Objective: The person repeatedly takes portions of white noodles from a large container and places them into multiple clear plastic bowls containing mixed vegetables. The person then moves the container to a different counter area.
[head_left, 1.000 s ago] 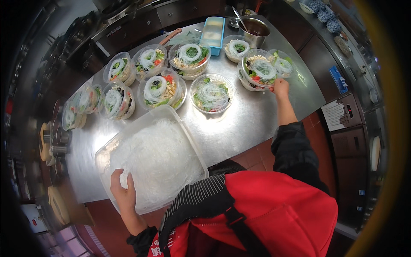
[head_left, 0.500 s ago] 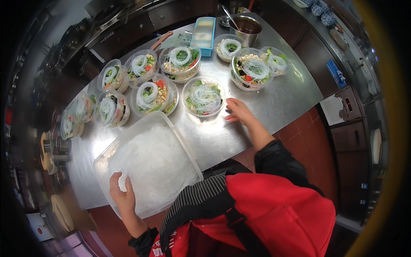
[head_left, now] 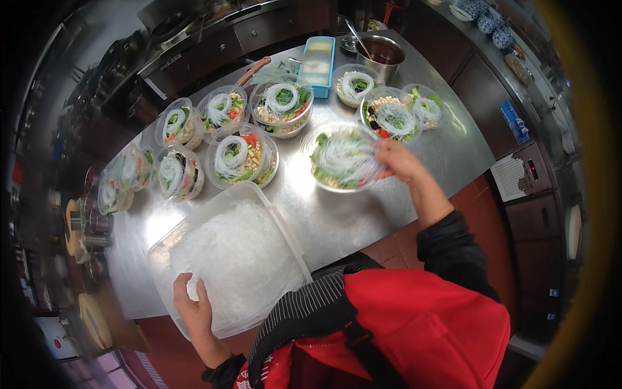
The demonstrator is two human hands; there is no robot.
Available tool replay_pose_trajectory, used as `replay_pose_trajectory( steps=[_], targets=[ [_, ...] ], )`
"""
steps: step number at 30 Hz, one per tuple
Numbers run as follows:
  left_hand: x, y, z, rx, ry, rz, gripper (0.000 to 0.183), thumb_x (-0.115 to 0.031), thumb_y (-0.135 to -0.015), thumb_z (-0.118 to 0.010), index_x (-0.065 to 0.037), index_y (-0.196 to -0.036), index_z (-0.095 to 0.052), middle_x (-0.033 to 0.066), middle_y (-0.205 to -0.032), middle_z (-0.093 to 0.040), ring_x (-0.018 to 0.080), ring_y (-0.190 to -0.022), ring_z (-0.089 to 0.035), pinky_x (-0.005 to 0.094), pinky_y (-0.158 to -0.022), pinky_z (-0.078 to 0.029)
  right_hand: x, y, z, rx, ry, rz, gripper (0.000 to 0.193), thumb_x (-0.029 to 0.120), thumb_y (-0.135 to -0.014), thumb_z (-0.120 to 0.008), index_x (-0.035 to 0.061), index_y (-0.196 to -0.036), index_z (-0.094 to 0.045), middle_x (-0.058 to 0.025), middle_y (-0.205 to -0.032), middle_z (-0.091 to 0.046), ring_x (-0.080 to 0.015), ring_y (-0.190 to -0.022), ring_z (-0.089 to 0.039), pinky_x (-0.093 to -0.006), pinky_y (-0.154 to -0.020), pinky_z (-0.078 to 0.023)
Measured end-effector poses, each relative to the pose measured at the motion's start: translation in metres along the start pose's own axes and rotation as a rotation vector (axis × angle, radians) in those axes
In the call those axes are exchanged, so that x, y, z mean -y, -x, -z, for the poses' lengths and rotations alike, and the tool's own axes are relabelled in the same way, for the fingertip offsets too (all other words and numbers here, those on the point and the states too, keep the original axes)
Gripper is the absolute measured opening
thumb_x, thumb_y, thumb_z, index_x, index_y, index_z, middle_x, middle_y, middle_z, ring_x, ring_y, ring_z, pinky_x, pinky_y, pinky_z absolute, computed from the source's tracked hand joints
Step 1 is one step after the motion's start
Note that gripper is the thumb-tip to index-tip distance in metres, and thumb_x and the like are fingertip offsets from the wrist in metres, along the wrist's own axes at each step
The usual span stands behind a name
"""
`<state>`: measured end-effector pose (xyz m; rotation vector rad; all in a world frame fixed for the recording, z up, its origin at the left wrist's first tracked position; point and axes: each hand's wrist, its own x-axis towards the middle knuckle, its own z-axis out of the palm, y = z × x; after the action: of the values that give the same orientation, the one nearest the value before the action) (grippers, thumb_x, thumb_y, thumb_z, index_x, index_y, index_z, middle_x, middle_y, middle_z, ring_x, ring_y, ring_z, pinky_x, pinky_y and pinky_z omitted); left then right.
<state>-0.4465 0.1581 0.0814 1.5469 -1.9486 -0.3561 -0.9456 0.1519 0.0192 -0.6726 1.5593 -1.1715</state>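
My right hand (head_left: 403,163) grips the right rim of a clear round bowl (head_left: 342,188) filled with chopped vegetables and topped with glass noodles. Motion smears the bowl, and I cannot tell whether it is lifted or slides. Over the near left part of a large translucent tub (head_left: 285,227) of glass noodles (head_left: 227,249), my left hand (head_left: 193,308) has its thumb and fingers curled around a small whitish clump that looks like the same noodles. Several similar filled bowls stand beyond and left of the tub, among them one bowl (head_left: 243,157) just past its far rim.
Right of the moving bowl stand three filled bowls, one of them (head_left: 391,117) closest to it. Farther back on the steel table (head_left: 324,236) are a blue rectangular container (head_left: 317,65), a steel pot (head_left: 382,55) with a spoon and a brown handle (head_left: 254,70).
My right hand has taken hold of the bowl beside it and moved it rightward. My left hand stays over the tub. The whole view has shifted slightly.
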Motion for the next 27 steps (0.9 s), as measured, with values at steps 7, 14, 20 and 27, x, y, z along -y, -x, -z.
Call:
replay_pose_trajectory(
  steps=[7,14,20,27],
  targets=[
    [-0.005,0.000,-0.005,-0.008,-0.055,0.045,0.017,-0.004,-0.076,-0.058,0.004,-0.090,-0.054,0.0173,-0.089,-0.057,0.0303,-0.081,-0.055,0.0344,-0.077,-0.043,0.103,-0.074,0.065,-0.188,0.019,0.224,0.014,0.009,-0.080,-0.050,0.0001,-0.089,-0.056,-0.0057,-0.072,-0.057,-0.0146,-0.054,-0.057,-0.0251,-0.047,-0.049],
    [-0.013,0.005,0.000,-0.019,-0.128,0.126,0.016,-0.004,-0.076,-0.059,0.004,-0.089,-0.055,0.0176,-0.088,-0.058,0.0307,-0.081,-0.056,0.0347,-0.075,-0.044,0.105,-0.186,0.098,-0.340,0.030,0.138,0.010,0.005,-0.079,-0.045,0.0013,-0.082,-0.053,-0.0065,-0.067,-0.052,-0.0193,-0.053,-0.054,-0.0290,-0.048,-0.049],
    [-0.017,0.009,0.007,-0.046,-0.249,0.143,0.017,-0.005,-0.075,-0.060,0.003,-0.090,-0.056,0.0178,-0.090,-0.058,0.0326,-0.084,-0.056,0.0369,-0.076,-0.043,0.046,-0.283,0.148,-0.222,0.184,0.134,0.005,0.002,-0.073,-0.049,0.0008,-0.074,-0.053,-0.0086,-0.066,-0.049,-0.0238,-0.057,-0.053,-0.0348,-0.044,-0.046],
    [-0.003,0.024,0.022,-0.099,-0.322,0.251,0.020,-0.008,-0.075,-0.062,0.000,-0.093,-0.056,0.0182,-0.093,-0.058,0.0354,-0.088,-0.055,0.0361,-0.078,-0.044,0.084,-0.279,0.140,-0.350,1.038,0.179,0.039,0.024,-0.076,-0.052,-0.0069,-0.098,-0.060,-0.0205,-0.094,-0.062,-0.0313,-0.089,-0.060,-0.0382,-0.076,-0.047]
  ],
)
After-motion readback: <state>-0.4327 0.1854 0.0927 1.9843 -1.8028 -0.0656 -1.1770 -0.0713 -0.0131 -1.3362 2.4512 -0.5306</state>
